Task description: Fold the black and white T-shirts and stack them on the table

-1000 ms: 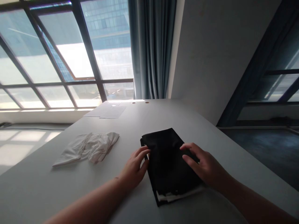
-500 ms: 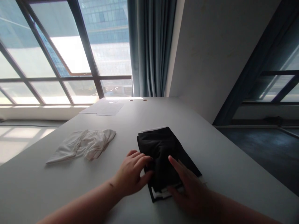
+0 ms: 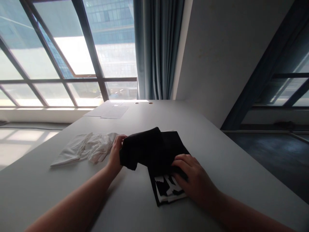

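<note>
A black cloth is raised at its left end, where my left hand grips its edge, fingers partly hidden behind it. The cloth's right part rests on a folded black stack. My right hand is closed on the cloth's near right side, over the stack. Below the raised cloth, a black and white patterned piece shows at the stack's near end. A crumpled white cloth lies to the left, just beyond my left hand.
The white table stretches away to a blue curtain and windows. Pale sheets lie at its far left, and two round holes are near the far edge. A grey wall stands to the right.
My left hand has moved left and up, lifting the black cloth's left end off the stack. My right hand has closed on the cloth, and the patterned piece shows more.
</note>
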A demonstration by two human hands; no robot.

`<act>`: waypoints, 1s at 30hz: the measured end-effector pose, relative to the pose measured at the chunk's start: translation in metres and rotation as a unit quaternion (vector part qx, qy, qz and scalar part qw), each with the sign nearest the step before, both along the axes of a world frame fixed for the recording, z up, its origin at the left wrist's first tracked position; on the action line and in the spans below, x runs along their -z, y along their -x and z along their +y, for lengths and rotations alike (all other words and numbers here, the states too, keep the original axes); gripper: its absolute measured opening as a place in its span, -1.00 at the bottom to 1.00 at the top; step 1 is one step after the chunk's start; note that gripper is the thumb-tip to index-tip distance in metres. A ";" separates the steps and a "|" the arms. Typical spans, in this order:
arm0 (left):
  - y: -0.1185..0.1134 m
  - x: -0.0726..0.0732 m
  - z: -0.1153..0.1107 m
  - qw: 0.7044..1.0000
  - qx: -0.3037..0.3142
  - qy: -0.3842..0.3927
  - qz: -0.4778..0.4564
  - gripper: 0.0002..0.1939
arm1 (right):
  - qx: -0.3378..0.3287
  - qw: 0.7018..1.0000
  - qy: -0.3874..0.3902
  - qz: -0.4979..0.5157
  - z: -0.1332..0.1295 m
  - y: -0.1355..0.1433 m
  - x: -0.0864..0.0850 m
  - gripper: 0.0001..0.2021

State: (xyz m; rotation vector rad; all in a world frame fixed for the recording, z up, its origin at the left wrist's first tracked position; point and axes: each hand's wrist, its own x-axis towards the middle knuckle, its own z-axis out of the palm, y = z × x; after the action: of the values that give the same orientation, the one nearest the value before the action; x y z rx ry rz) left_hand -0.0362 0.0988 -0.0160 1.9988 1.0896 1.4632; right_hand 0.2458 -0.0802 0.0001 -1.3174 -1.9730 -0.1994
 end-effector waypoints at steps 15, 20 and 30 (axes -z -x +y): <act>-0.016 -0.008 -0.022 0.954 -0.020 -0.035 0.299 -0.75 | -0.007 0.980 0.067 0.189 0.007 -0.036 -0.013 -0.70; 0.019 -0.014 0.027 0.952 -0.198 0.024 0.231 -0.84 | 0.193 0.920 -0.044 0.338 0.028 -0.063 0.014 -0.81; -0.023 -0.007 -0.033 0.892 0.216 -0.105 0.384 -0.45 | 0.054 0.996 -0.028 -0.060 0.020 -0.037 -0.001 -0.54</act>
State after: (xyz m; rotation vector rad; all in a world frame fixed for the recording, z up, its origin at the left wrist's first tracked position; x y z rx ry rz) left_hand -0.0131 0.0655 -0.0091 2.8514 0.6656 0.5639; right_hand 0.2831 -0.0601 0.0007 -1.4062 -1.9810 -0.3915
